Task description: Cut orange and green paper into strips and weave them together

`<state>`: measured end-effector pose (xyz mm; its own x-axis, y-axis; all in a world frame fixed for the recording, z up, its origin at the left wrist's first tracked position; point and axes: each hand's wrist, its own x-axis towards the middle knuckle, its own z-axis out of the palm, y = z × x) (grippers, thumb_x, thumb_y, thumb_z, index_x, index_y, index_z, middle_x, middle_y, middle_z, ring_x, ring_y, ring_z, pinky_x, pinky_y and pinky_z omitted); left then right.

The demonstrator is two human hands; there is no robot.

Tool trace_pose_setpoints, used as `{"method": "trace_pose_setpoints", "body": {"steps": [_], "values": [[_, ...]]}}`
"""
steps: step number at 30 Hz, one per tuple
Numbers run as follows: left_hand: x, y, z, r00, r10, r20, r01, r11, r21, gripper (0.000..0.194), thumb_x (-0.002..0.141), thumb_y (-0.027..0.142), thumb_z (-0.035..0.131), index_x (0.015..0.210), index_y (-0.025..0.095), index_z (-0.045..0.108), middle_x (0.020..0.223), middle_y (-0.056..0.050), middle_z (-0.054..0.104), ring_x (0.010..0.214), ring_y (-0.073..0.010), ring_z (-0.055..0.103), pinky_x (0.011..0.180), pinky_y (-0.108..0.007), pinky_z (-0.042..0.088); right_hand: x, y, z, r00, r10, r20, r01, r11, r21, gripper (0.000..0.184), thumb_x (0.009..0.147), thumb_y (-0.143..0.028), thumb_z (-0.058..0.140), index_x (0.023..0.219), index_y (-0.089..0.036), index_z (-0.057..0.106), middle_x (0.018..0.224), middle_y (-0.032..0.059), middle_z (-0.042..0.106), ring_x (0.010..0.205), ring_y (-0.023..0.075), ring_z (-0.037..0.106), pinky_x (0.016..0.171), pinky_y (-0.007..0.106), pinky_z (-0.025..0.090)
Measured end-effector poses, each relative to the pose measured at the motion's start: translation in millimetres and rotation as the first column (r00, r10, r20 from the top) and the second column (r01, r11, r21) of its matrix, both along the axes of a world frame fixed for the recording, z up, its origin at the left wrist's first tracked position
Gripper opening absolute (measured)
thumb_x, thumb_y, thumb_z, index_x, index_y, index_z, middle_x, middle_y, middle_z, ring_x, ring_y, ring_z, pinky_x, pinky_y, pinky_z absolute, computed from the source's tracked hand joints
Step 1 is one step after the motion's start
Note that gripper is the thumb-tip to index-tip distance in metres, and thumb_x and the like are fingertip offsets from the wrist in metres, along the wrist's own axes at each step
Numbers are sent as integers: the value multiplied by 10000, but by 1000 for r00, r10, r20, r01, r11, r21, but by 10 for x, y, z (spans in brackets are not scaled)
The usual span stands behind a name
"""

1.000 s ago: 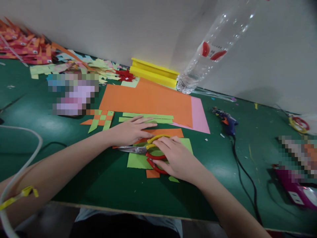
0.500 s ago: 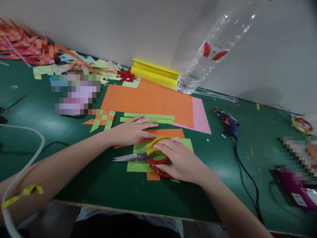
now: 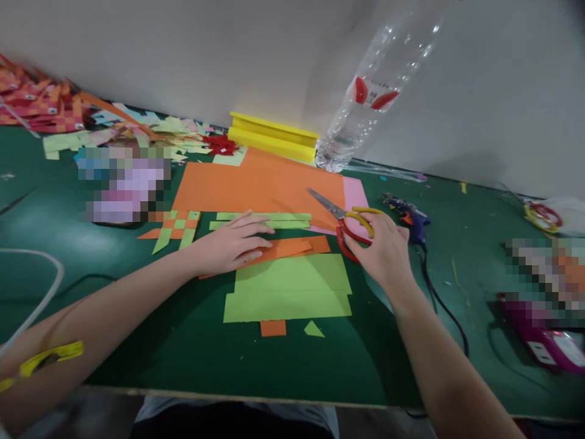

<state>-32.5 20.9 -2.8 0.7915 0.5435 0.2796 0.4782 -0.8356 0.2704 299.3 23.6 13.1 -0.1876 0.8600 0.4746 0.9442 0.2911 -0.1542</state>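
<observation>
My right hand (image 3: 386, 253) grips the red and yellow handles of a pair of scissors (image 3: 339, 211), whose blades point up and left over the large orange paper sheet (image 3: 283, 183). My left hand (image 3: 235, 245) lies flat with fingers spread, its fingertips touching orange paper strips (image 3: 292, 247). Two thin green strips (image 3: 292, 221) run partly under its upper fingers. Nearer to me are green paper pieces (image 3: 287, 286), a small orange piece (image 3: 273, 328) and a green scrap (image 3: 314, 330). A woven orange and green paper fish (image 3: 180, 227) lies left of my left hand.
A clear plastic bottle (image 3: 351, 131) leans against the wall beside a folded yellow sheet (image 3: 274, 137). Paper scraps (image 3: 169, 128) and red-orange woven pieces (image 3: 41, 100) are piled at back left. A blue glue gun (image 3: 414, 222) with its cord sits right; a magenta device (image 3: 539, 335) lies nearer.
My right hand has carried the scissors up and right, off the green paper, and the blades now point up-left. My left hand stays over the strips; an orange strip now shows at its fingertips.
</observation>
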Motion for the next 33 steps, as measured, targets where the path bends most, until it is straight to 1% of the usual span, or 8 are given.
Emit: {"method": "trace_pose_setpoints", "body": {"steps": [3, 9, 12, 16, 21, 27, 30, 33], "values": [[-10, -25, 27, 1000, 9, 21, -12, 993, 117, 262, 992, 249, 408, 1059, 179, 652, 1209, -68, 640, 1297, -237, 445, 1152, -494, 214, -19, 21, -93, 995, -100, -6, 100, 995, 16, 371, 794, -347, 593, 1124, -193, 523, 1149, 151, 639, 1072, 333, 572, 848, 444, 377], [-19, -83, 41, 1000, 20, 21, -25, 974, 226, 185, 940, 332, 530, 920, 207, 665, 958, -11, 709, 986, -195, 628, 1092, -451, 279, -18, 44, -223, 992, -122, 11, 122, 992, -18, 422, 781, -298, 557, 1176, -162, 496, 1146, 170, 601, 1084, 344, 535, 880, 469, 389], [-19, -95, 45, 999, -1, 34, -8, 967, 256, 179, 936, 332, 540, 930, 207, 668, 937, -3, 722, 899, -175, 643, 1048, -419, 318, -14, 50, -256, 991, -132, 21, 133, 991, -30, 421, 789, -292, 541, 1182, -151, 497, 1156, 182, 595, 1087, 358, 531, 884, 494, 397], [-2, -108, 63, 998, -44, 34, 35, 972, 234, 180, 945, 312, 535, 961, 206, 679, 995, 0, 735, 924, -176, 650, 1043, -398, 322, -29, 45, -253, 989, -151, -6, 150, 988, -41, 421, 794, -288, 535, 1188, -148, 484, 1160, 196, 594, 1096, 376, 529, 887, 522, 395], [17, -143, 100, 998, -48, 26, 42, 978, 205, 208, 966, 287, 493, 938, 238, 693, 1012, 24, 739, 906, -160, 659, 1036, -369, 332, -45, 45, -236, 985, -134, -110, 126, 989, -73, 594, 786, -292, 550, 1314, -122, 338, 1155, 206, 596, 1107, 375, 537, 881, 529, 404], [42, -195, 127, 997, -81, 9, 75, 952, 296, 179, 960, 282, 486, 913, 229, 650, 908, 21, 740, 805, -145, 650, 931, -347, 393, -38, 50, -223, 991, -135, -17, 134, 990, -39, 544, 816, -327, 528, 1287, -91, 393, 1190, 230, 564, 1098, 390, 521, 889, 535, 399], [119, -275, 212, 987, -114, 113, 59, 913, 403, 87, 917, 226, 523, 911, 209, 608, 765, 15, 710, 686, -134, 619, 763, -314, 445, -44, 53, -224, 994, -110, -1, 110, 994, -18, 557, 819, -328, 528, 1308, -107, 380, 1217, 217, 553, 1116, 388, 503, 912, 545, 383], [237, -443, 432, 953, -149, 263, 38, 921, 387, 74, 872, 205, 516, 880, 224, 587, 686, 20, 671, 598, -125, 576, 651, -297, 472, -50, 62, -241, 995, -96, -13, 95, 995, -24, 578, 809, -319, 538, 1324, -121, 368, 1220, 206, 552, 1114, 384, 503, 912, 554, 383]]}}
